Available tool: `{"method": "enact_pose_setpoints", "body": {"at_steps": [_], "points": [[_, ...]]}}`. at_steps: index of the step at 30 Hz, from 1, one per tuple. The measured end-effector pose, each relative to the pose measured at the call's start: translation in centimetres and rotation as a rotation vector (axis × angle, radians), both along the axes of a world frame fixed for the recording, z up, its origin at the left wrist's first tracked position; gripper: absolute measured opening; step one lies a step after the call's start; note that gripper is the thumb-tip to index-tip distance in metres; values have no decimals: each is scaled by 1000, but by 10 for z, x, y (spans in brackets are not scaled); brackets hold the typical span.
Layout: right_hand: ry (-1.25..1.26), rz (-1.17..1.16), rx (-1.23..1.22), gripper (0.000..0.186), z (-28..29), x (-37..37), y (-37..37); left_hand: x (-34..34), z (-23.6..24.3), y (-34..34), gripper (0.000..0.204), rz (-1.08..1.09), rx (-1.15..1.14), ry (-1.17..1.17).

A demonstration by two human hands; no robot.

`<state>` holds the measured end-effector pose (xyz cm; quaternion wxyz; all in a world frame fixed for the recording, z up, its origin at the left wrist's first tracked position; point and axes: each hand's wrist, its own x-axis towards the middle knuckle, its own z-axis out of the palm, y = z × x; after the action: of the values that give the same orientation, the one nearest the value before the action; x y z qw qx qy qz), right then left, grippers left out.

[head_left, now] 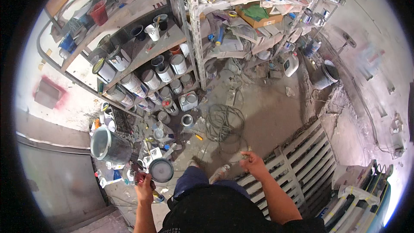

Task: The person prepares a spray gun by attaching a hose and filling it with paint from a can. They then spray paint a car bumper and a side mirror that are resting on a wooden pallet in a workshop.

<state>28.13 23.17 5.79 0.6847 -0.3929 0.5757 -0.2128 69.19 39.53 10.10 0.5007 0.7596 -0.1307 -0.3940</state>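
Observation:
At the lower left, my left hand (145, 186) is closed around a dark red and black tool (139, 175); its exact kind is hard to make out. Right beside it is a round dark-rimmed cup (161, 171) with grey contents; whether the two are joined I cannot tell. A large translucent bucket (110, 145) stands just beyond that hand. My right hand (253, 165) hovers over the floor beside a wooden pallet (288, 173), index finger and thumb apart, the other fingers partly curled. Nothing shows in it.
A coiled hose (225, 123) lies on the floor ahead of my feet. Paint cans (151, 79) crowd the shelves (142, 63) at the left. An orange-handled tool (199, 137) and an open can (187, 121) are nearby. A white jug (291, 64) stands farther back.

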Motion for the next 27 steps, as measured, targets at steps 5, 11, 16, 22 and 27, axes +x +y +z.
{"method": "enact_pose_setpoints", "body": {"at_steps": [5, 11, 16, 22, 27], "points": [[67, -71, -141, 33, -10, -16, -58, -13, -15, -26, 17, -39, -62, -53], [76, -55, -403, 34, 8, -19, -152, -17, -53, -78, 15, 77, -91, 79], [215, -60, -429, 35, 94, -11, -241, -16, -70, -106, 12, 107, -112, 103], [53, -100, -695, 36, 151, -22, -381, -30, -95, -112, 15, 302, -59, 68], [27, 30, -978, 35, 218, 10, -522, -44, -151, -61, 31, 359, -80, -40]]}}
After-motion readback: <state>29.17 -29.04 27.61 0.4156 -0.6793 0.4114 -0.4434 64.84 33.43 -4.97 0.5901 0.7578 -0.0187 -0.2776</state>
